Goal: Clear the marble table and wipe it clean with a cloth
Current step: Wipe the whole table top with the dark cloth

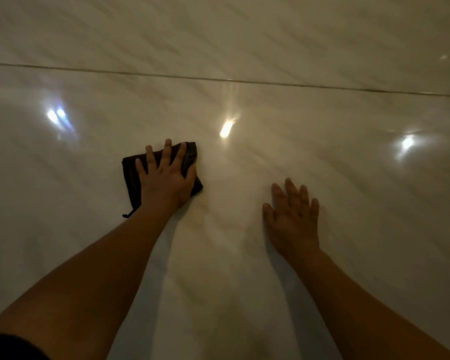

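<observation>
**Dark cloth pressed flat on marble bench**

A person's left hand (164, 179) presses a folded dark cloth (131, 175) against the glossy marble bench (361, 193), its fingers straight and spread across the fabric. The right hand (292, 219) lies palm down on bare stone to the right of the cloth and apart from it, fingers straight and close together, holding nothing. A thin seam (218, 79) crosses the slab beyond both hands. Three bright light reflections (226, 128) glare on the polished surface.
</observation>
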